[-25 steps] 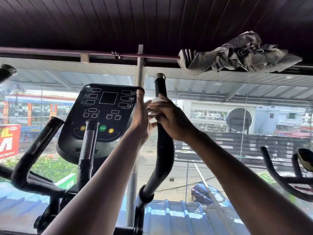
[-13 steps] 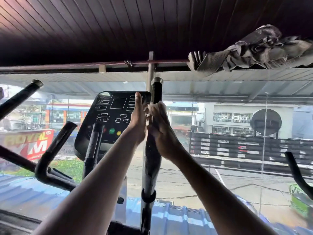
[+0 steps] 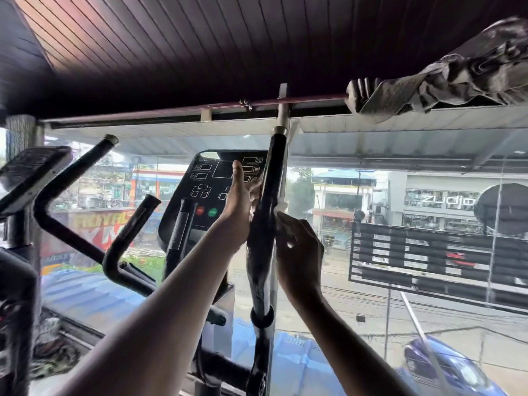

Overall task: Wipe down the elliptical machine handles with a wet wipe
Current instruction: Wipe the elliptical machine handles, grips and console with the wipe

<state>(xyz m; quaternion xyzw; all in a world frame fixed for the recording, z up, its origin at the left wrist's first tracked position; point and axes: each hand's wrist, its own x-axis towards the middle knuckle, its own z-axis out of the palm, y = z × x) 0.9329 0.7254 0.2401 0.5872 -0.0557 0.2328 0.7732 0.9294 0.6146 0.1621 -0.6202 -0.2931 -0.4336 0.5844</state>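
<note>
Handle of the elliptical stands near-upright between both hands, left hand flat and unclenched against its left side, right hand pinching the barely visible wet wipe against its right side.

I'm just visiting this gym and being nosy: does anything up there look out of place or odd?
Yes: a crumpled grey cloth is bunched on the rail under the ceiling at upper right, which looks untidy. Otherwise the hands are at the upright handle as expected.
</note>
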